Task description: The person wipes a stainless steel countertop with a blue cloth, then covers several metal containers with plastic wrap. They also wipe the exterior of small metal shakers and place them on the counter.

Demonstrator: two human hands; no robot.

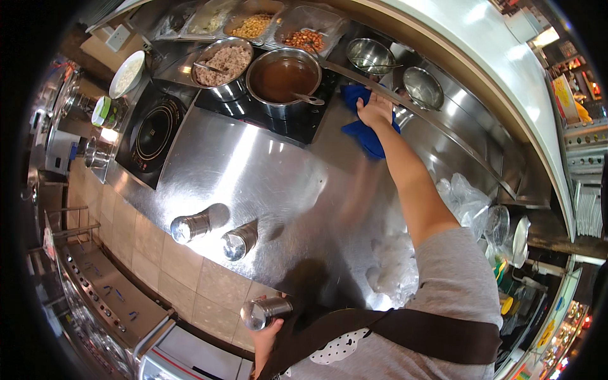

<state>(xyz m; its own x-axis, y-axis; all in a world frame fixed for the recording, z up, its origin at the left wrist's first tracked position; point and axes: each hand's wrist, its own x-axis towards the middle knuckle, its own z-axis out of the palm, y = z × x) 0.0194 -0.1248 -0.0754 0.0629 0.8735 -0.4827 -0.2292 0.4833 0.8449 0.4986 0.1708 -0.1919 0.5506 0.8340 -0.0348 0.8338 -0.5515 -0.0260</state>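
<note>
My right hand reaches across the steel worktop and has hold of a blue cloth. A long metal rail crosses above its fingers and partly hides them. In my left hand, low beside my body, is a stainless steel canister, tilted with one round end towards the camera. Two similar steel canisters stand near the worktop's front edge, a left canister and a right canister.
A pot of brown liquid with a ladle and a pot of cooked grain sit on a black cooktop. An induction hob lies left. Steel bowls stand behind the cloth. Crumpled clear plastic lies near my right arm.
</note>
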